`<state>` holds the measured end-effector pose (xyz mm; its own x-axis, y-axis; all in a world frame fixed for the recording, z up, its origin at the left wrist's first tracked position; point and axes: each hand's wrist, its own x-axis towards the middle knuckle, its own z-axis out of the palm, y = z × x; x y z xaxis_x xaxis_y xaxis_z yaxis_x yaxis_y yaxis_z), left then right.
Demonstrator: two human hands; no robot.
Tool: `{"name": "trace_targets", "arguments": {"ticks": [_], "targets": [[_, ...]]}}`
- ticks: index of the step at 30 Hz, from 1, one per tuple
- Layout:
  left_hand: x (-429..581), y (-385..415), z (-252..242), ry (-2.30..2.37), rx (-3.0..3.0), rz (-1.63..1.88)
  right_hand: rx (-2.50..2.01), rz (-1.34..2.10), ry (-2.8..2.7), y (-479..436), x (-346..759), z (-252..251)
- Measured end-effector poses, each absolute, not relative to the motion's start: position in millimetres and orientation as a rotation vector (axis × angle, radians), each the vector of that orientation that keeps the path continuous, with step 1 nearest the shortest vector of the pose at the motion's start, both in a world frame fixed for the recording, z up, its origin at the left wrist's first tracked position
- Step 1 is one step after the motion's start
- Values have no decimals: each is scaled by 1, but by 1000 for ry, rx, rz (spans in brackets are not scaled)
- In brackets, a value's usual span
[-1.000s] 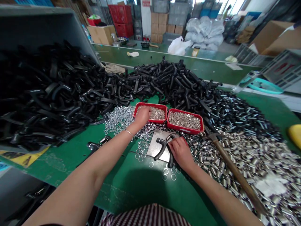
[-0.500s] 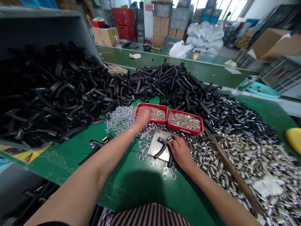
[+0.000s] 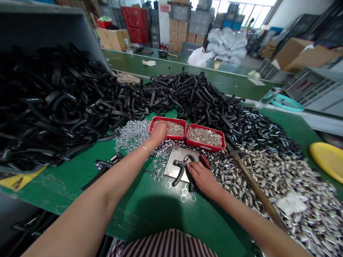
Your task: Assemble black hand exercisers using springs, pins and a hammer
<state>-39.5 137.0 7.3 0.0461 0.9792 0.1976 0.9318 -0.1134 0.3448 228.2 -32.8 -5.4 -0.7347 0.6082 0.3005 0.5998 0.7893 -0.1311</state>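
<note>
Two red trays side by side on the green surface (image 3: 160, 210): left tray (image 3: 167, 119) heaped with washers (image 3: 175, 129), right tray (image 3: 206, 147) with small metal pins (image 3: 205, 135). Left hand (image 3: 159, 131) still down among the washers, grip curled, pinch impossible to tell. Right hand (image 3: 200, 176) pinching the black handle (image 3: 180, 171) on the metal plate (image 3: 178, 157), drawn slightly nearer than before.

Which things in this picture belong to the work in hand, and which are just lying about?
In use: left hand in the left red tray of washers; right hand holding the black handle piece on the metal plate.
Lying about: hammer, yellow dish, white bag, cardboard boxes.
</note>
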Motion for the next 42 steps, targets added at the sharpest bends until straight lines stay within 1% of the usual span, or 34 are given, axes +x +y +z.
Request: {"name": "trace_targets", "arguments": {"ticks": [2, 4, 6, 9, 11, 12, 15, 19, 21, 24, 26, 30, 33, 35, 38, 42], "targets": [[-40, 137, 8, 1994, 2175, 589, -939, 55, -2644, -36, 246, 0], [-40, 138, 8, 1988, 2161, 589, -1108, 12, -2542, -40, 277, 7], [-39, 140, 8, 1990, 2136, 589, -1388, -152, -2398, -44, 316, 14], [-36, 140, 8, 2010, 2085, 612, -1778, -459, -2375, -48, 370, 19], [-34, 138, 9, 2019, 2051, 658, -1927, -535, -2400, -49, 393, 18], [-34, 136, 10, 2019, 2034, 692, -1962, -518, -2403, -49, 401, 16], [-36, 131, 13, 2009, 1968, 821, -1982, -358, -2340, -46, 412, 15], [-45, 130, 17, 1991, 1828, 965, -1974, -202, -2030, -50, 403, 32], [-48, 131, 17, 1953, 1766, 1036, -2004, 107, -1903, -60, 386, 46], [-50, 133, 17, 1821, 1629, 1212, -1927, 797, -1929, -79, 348, 67], [-51, 131, 18, 1725, 1573, 1296, -1792, 1008, -2014, -88, 320, 77], [-51, 119, 23, 1602, 1572, 1356, -1640, 984, -2080, -88, 273, 83], [-44, 96, 28, 1525, 1551, 1343, -1654, 940, -2174, -75, 252, 74], [-37, 76, 31, 1491, 1581, 1282, -1650, 1028, -2250, -67, 247, 67], [-29, 46, 33, 1460, 1581, 1207, -1561, 1155, -2137, -66, 249, 61], [-20, 25, 29, 1388, 1522, 1149, -1622, 1021, -2026, -69, 258, 53]]}}
